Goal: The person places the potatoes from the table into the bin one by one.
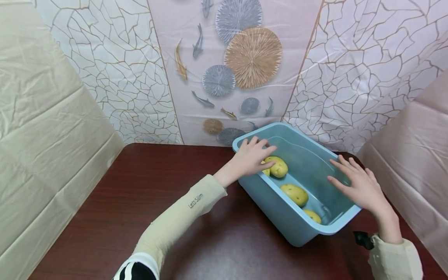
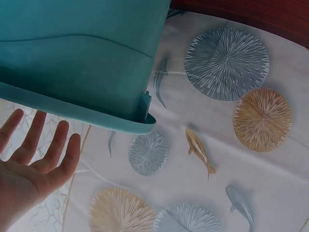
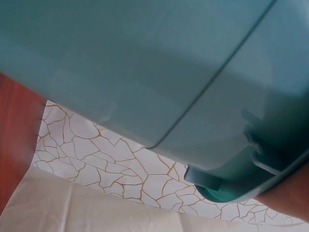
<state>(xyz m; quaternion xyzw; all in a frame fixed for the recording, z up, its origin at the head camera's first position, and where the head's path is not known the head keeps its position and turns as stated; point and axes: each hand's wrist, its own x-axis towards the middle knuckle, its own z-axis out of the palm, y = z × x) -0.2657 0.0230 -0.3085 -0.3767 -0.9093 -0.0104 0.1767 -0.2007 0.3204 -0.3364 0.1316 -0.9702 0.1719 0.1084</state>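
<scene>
A blue plastic bin [image 1: 267, 212] stands at an angle on the table, with several yellow potatoes [image 1: 294, 195] on its floor. Over the bin's left rim reaches my left hand [image 1: 251, 158], fingers spread, partly covering one potato. In the left wrist view that hand [image 2: 36, 166] has its fingers extended close to the bin's rim [image 2: 82, 113]; contact is unclear. My right hand [image 1: 362, 186] is at the right rim, fingers extended over the inside. The right wrist view shows mostly the bin's outer wall [image 3: 120, 67], with only a bit of skin [image 3: 287, 195] past the rim.
The dark red-brown wooden table [image 1: 115, 217] spreads left and in front of the bin. Patterned cloth [image 1: 371, 66] hangs behind it, and plain pale cloth [image 1: 413, 155] closes the right side. Another pale cloth [image 1: 45, 155] slopes down at the left.
</scene>
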